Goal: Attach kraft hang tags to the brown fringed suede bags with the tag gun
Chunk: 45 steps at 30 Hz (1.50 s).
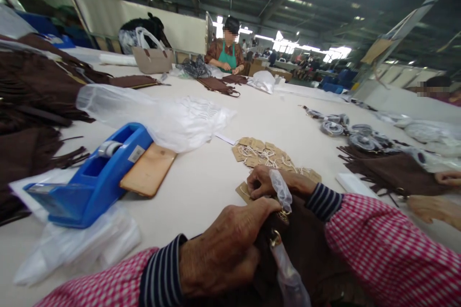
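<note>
Brown bag (317, 254): directly before me, at the bottom of the view.
Left hand (223, 249): gripping the bag's top, beside its gold hardware.
Right hand (264, 183): fingers curled at a cardboard tag (243, 194); I cannot tell whether they grip it.
Tag pile (262, 151): just beyond my right hand, white strings on top.
Left obstruction: blue tape dispenser (91, 180), phone (149, 170) just beside it, plastic bag (162, 120) beyond.
Right obstruction: fringed bag (403, 172), touched by a co-worker's hand (448, 178); coiled straps (333, 127) behind.
Open room: bare tabletop (203, 177) between phone and tag pile, continuing past the pile.
Far edge: person in green apron (229, 55).
</note>
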Each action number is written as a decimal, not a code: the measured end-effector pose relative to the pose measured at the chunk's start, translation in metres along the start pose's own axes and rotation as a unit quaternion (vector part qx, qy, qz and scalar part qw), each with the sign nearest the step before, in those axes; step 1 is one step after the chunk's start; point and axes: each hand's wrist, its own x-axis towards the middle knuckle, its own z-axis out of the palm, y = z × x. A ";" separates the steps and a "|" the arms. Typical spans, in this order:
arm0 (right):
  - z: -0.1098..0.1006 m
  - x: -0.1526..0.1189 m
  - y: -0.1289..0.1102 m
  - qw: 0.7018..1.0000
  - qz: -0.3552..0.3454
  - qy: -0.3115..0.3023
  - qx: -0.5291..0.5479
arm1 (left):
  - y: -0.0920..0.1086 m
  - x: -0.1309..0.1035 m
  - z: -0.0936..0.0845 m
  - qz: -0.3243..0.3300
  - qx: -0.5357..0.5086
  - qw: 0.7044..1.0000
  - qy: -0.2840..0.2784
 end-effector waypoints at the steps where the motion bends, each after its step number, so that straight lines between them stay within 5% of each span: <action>1: 0.001 0.000 0.001 1.000 -0.002 -0.014 -0.001 | 0.002 -0.001 0.001 -0.003 -0.002 1.000 0.003; 4: -0.002 0.003 0.008 0.999 -0.001 -0.015 0.034 | 0.007 0.002 0.000 -0.014 -0.039 0.999 0.006; 7: -0.016 0.003 0.017 0.993 -0.028 0.055 0.098 | -0.002 0.017 -0.007 -0.052 -0.137 0.988 0.050; 10: -0.037 -0.002 0.025 0.967 -0.050 0.175 0.177 | -0.033 0.040 -0.018 -0.156 -0.295 0.932 0.144; 14: -0.051 -0.011 0.037 0.922 0.062 0.293 0.244 | -0.092 0.053 -0.032 -0.309 -0.329 0.854 0.259; 17: -0.048 -0.016 0.045 0.877 0.092 0.336 0.330 | -0.113 0.045 -0.039 -0.328 -0.300 0.865 0.232; 21: -0.038 -0.024 0.042 0.846 0.063 0.328 0.415 | -0.107 0.032 -0.046 -0.288 -0.209 0.920 0.165; 26: -0.028 -0.026 0.035 0.875 0.041 0.324 0.357 | -0.103 0.031 -0.052 -0.252 -0.018 0.950 0.181; 29: -0.025 -0.020 0.042 0.906 0.052 0.342 0.242 | -0.107 0.030 -0.056 -0.236 -0.075 0.951 0.185; 35: -0.023 0.004 0.058 0.931 0.100 0.349 -0.042 | -0.107 0.028 -0.061 -0.380 -0.346 0.835 0.198; 45: -0.010 0.031 0.046 0.939 0.056 0.338 -0.014 | -0.119 0.021 -0.076 -0.440 -0.194 0.861 0.166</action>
